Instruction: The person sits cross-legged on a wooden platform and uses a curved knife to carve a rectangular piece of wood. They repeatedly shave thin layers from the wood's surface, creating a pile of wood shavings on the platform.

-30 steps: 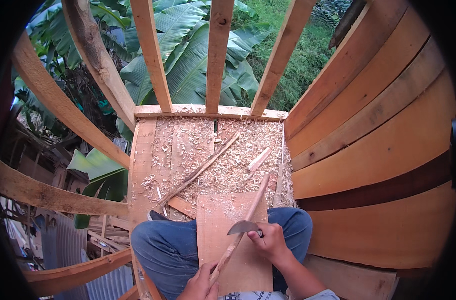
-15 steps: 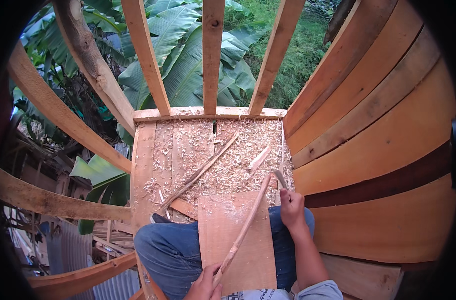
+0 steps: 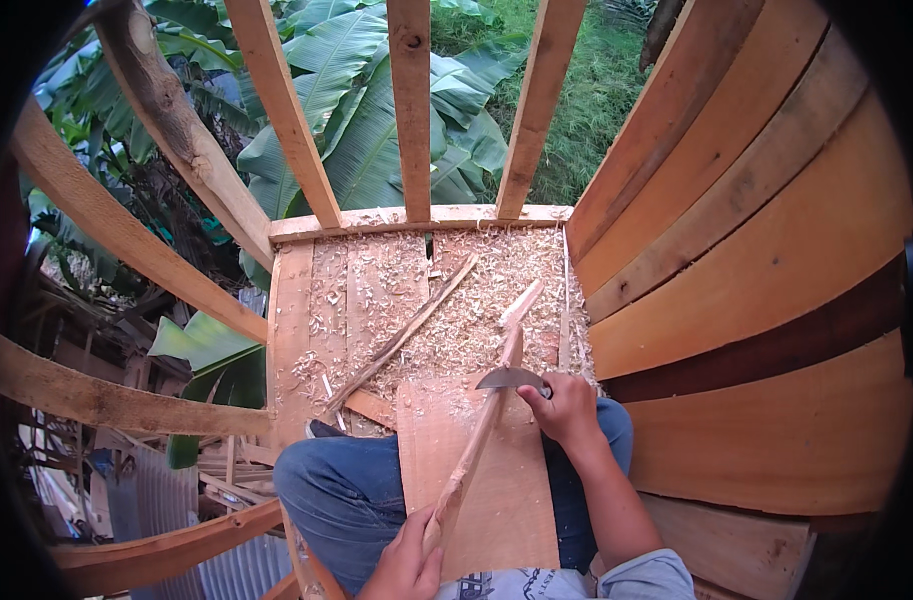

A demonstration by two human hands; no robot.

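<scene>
- Left hand (image 3: 409, 562): fingers wrapped round the near end of a peeled stick (image 3: 466, 460); grasp closed, low in view, close to my shirt.
- Right hand (image 3: 564, 408): clenched on the handle of a curved knife (image 3: 506, 378), thumb toward the blade; forearm comes in from lower right.
- Key relation: the stick's long axis runs from my left hand away from me, slanting to the right; the blade lies crosswise over its far part, tip to the left; the right hand sits just right of the stick and is the nearer one to the far end; depth of the edge in the wood: cannot tell.
- Stick's place: above a flat board (image 3: 521, 500) laid over my lap, its far end reaching past the board's far edge; there it overlaps in view with a pale wood piece (image 3: 521, 303); touching or not, cannot tell.
- Surface: jeans (image 3: 341, 480) on both sides of the board; beyond, plank floor (image 3: 292, 290) thick with curled shavings (image 3: 451, 335); a dark strip of wood (image 3: 401, 340) lies aslant to the left.
- Room: upright slats (image 3: 410, 120) ahead, broad leaves (image 3: 366, 150) and grass (image 3: 566, 120) behind them; plank wall (image 3: 746, 265) to the right; corrugated sheet (image 3: 166, 495) low, outside left.
</scene>
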